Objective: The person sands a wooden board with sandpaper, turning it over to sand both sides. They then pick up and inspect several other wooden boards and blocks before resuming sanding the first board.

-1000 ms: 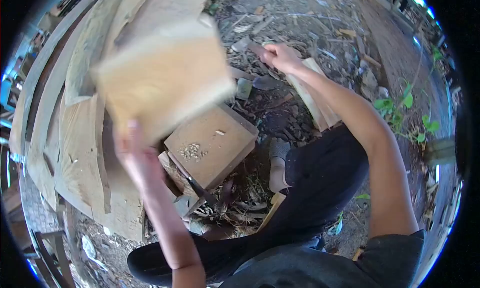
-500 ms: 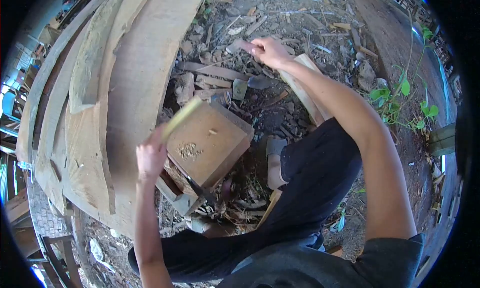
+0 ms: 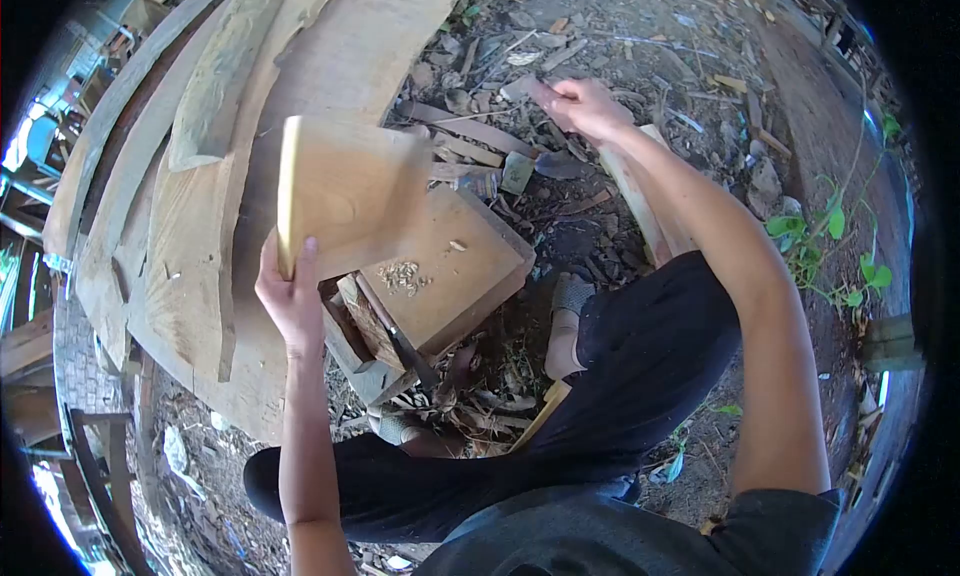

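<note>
My left hand grips the lower left corner of a flat wooden board, its pale edge upright and its far side blurred. The board hangs over the left part of a square wooden block, which has a small heap of wood shavings on top. Out to the upper right, my right hand is closed on a short brownish tool with a grey end; its kind I cannot tell. Against the block's near left side leans a hand tool with a wooden handle and dark metal end.
Long rough-sawn planks lie stacked on the left. Wood scraps and stones litter the ground beyond the block. A pale timber piece lies under my right forearm, and a leafy plant grows at the right.
My left hand has turned the board from edge-on to showing its broad face, raising it beside the block. My right hand stays out at the upper right with its tool; the whole view has shifted slightly.
</note>
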`<control>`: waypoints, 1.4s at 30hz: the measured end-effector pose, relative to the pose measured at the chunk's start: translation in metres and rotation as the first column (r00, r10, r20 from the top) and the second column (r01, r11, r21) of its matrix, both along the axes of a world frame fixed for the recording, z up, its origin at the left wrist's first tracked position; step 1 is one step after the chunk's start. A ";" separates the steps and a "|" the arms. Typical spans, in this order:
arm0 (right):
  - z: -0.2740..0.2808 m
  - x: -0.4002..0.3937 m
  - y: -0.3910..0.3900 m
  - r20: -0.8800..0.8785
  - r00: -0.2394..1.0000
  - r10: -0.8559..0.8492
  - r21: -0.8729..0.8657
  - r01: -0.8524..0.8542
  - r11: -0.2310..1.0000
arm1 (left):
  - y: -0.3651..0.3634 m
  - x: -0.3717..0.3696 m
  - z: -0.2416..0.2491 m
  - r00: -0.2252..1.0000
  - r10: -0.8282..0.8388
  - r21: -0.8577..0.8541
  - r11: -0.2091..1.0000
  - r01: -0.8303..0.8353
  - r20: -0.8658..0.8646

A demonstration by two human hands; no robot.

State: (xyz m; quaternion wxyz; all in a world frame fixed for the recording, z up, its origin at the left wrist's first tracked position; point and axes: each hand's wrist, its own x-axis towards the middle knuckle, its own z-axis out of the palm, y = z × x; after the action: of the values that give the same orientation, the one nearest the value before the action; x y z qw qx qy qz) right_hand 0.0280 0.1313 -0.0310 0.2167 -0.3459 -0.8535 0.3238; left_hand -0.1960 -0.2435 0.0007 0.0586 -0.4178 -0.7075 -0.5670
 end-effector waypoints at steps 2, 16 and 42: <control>-0.011 -0.005 0.002 -0.039 0.998 -0.054 -0.290 0.041 0.956 | -0.010 -0.007 -0.009 0.800 -0.173 0.255 0.966 0.026 0.574; 0.063 -0.014 -0.081 -0.070 0.942 0.327 -0.702 -0.280 0.655 | 0.067 -0.008 0.008 0.501 -0.338 0.297 0.941 0.162 0.797; 0.012 0.020 0.008 -0.275 0.901 -0.336 -0.865 -0.080 0.495 | 0.036 0.089 -0.107 0.691 -0.718 -0.798 0.462 0.387 -0.081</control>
State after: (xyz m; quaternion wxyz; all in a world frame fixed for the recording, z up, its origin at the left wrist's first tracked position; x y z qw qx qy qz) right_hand 0.0485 0.1389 -0.0194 0.2129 -0.3954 -0.4835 0.7514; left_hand -0.1075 -0.2073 -0.1061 -0.1590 -0.7237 -0.6605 -0.1211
